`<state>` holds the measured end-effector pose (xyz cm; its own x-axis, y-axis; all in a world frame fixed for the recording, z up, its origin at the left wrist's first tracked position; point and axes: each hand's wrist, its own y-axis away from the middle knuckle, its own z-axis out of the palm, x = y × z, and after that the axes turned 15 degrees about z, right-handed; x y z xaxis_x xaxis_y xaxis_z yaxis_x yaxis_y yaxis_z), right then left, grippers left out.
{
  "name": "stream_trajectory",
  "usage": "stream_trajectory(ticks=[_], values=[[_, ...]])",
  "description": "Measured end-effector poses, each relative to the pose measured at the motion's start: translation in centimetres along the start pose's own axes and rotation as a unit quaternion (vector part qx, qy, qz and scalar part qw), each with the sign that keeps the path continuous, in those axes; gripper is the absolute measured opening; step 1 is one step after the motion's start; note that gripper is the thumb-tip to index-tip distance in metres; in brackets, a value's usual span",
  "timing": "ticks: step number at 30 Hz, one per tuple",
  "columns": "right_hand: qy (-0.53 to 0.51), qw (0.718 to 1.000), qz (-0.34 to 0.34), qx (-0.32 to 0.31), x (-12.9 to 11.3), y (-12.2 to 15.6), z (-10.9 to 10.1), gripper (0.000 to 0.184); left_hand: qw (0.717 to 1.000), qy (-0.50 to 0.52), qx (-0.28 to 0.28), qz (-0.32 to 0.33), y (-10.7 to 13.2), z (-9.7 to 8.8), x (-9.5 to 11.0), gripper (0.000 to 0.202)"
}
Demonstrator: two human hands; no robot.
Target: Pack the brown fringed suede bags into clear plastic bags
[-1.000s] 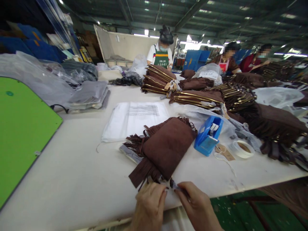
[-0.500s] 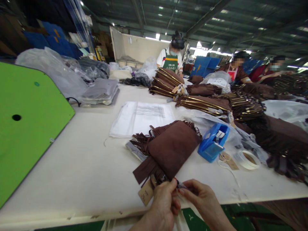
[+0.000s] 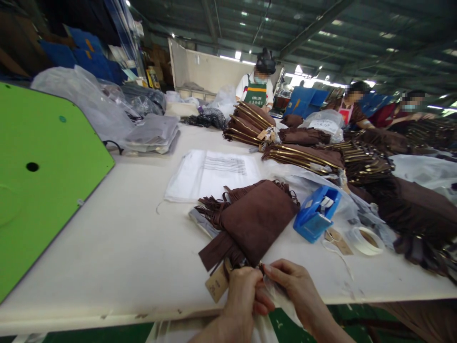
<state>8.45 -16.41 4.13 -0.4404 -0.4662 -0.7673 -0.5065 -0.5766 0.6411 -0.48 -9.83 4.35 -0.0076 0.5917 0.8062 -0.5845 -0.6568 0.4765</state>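
A dark brown suede bag [image 3: 259,216] with fringe lies on the table before me. At its near end, my left hand [image 3: 243,288] is closed around the end of the bag's strap, most of which is hidden by the fingers. Close beside it, my right hand [image 3: 293,284] pinches a thin, whitish translucent wrap [image 3: 283,301] that trails down between the hands. A tan paper tag [image 3: 216,284] hangs left of my left hand. Grey wrapping [image 3: 203,223] shows under the bag's left side. To the right of the bag stands a blue tape dispenser [image 3: 317,214].
A white roll of tape [image 3: 364,240] and another tag [image 3: 338,241] lie right of the dispenser. White printed bags [image 3: 213,175] lie beyond. A green panel [image 3: 46,181] borders the left. Brown bags with gold trim [image 3: 303,156] are piled back right. Several co-workers stand beyond.
My right hand has turned and risen slightly, and more of the translucent wrap now shows below it. My left hand has shifted little. The bag stays in place.
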Motion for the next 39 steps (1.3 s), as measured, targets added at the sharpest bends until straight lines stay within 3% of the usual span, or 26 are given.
stream_trajectory(ticks=[2, 4, 8, 10, 13, 15, 26, 28, 32, 39], values=[[-0.006, 1.000, 0.011, -0.012, 0.2, -0.3, 0.1, 0.036, 0.997, -0.052, -0.006, 0.051, 0.2, -0.2, -0.6, 0.007], [-0.010, 1.000, 0.018, -0.023, 0.3, -0.4, 0.1, 0.036, 0.986, -0.118, -0.009, 0.115, 0.3, -0.5, -1.2, 0.013], [-0.019, 0.999, 0.021, -0.022, 0.3, -0.4, 0.2, 0.034, 0.936, -0.247, -0.026, 0.251, 0.0, -1.6, -1.8, 0.015], [-0.027, 0.999, 0.026, -0.022, 0.1, -0.3, 0.3, 0.034, 0.885, -0.323, -0.035, 0.334, -0.3, -2.2, -2.1, 0.015], [-0.038, 0.998, 0.031, -0.025, -0.1, -0.1, 0.4, 0.034, 0.771, -0.412, -0.046, 0.483, -0.6, -3.0, -2.7, 0.021], [-0.040, 0.998, 0.034, -0.028, -0.1, -0.1, 0.4, 0.034, 0.711, -0.441, -0.048, 0.546, -0.7, -3.2, -3.0, 0.025], [0.002, 0.999, 0.038, -0.030, 0.1, -0.3, 0.1, 0.035, 0.532, -0.533, 0.005, 0.658, -1.0, -3.0, -1.7, 0.022], [0.023, 0.999, 0.031, -0.026, -0.2, -0.3, 0.1, 0.036, 0.524, -0.531, 0.023, 0.665, -1.1, -3.0, -1.4, 0.021], [0.063, 0.998, 0.016, -0.013, -0.8, -0.3, 0.3, 0.038, 0.532, -0.576, 0.056, 0.618, -1.2, -2.8, -1.0, 0.020], [0.103, 0.994, -0.007, 0.024, -0.3, -1.3, 0.6, 0.036, 0.469, -0.616, 0.074, 0.628, -1.1, -2.3, -1.4, 0.025]])
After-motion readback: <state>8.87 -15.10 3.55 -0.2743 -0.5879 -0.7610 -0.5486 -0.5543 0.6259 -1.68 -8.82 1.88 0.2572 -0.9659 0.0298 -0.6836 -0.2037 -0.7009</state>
